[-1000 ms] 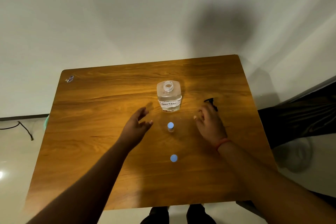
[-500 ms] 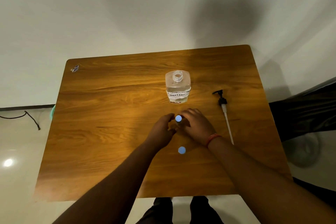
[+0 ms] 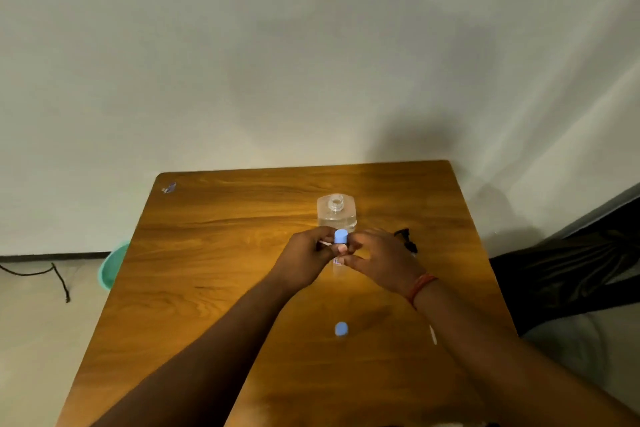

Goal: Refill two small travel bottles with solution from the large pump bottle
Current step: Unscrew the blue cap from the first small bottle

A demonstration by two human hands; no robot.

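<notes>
At nine o'clock, past the table's (image 3: 214, 288) left edge, a green bowl (image 3: 112, 267) sits on the floor, and the wood on that side lies bare, leaving me wide room to set things down. My left hand (image 3: 304, 262) is closed around the body of one small travel bottle (image 3: 338, 262), lifted near the table's centre so I can steady it, while my right hand (image 3: 381, 263) comes in from three o'clock with fingers pinched at the neck just under the blue cap (image 3: 341, 236), a hold that looks meant for twisting the cap off. Straight behind, at twelve o'clock, the large bottle (image 3: 336, 213) stands upright with its mouth open, close enough that pouring would be a short reach. Its black pump (image 3: 408, 241) lies on the wood just right of my right hand, the white tube (image 3: 433, 334) showing again past my forearm. At six o'clock the second travel bottle (image 3: 341, 329) stands capped between my arms, waiting its turn. The near edge is hidden under my arms; neither small bottle seems filled yet.
</notes>
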